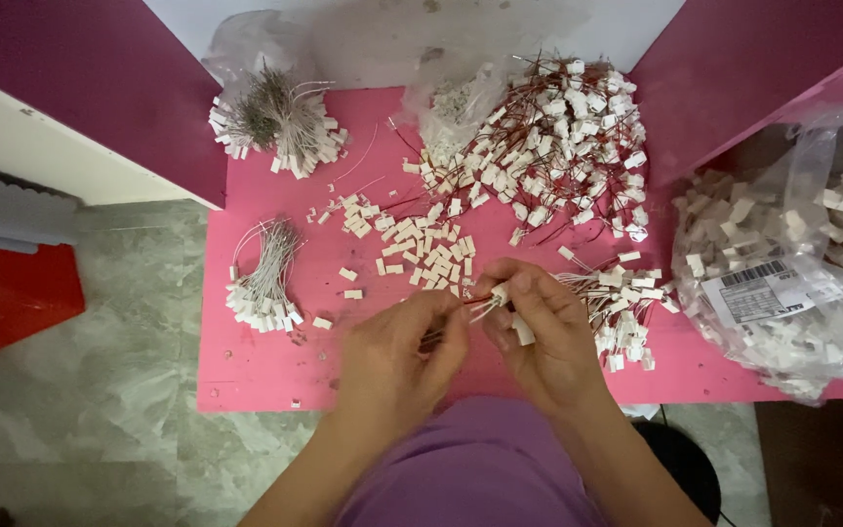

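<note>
**White connector and thin wires held over the counter's near edge**

A small white connector is pinched in the fingertips of the right hand, and a second white piece is tucked lower in the same hand. Thin red and white wires are gripped by the closed fingers of the left hand, their ends meeting the connector. Both hands are held close together above the middle of the near edge of the pink counter.

Loose white housings are scattered at the counter's centre, just beyond the hands. A finished bundle lies near the left edge, and another bundle sits at the far left corner. A large heap of red-wired pieces covers the far right part, and a smaller white-wired pile lies just beside the right hand. A clear bag of white parts rests over the right edge.
</note>
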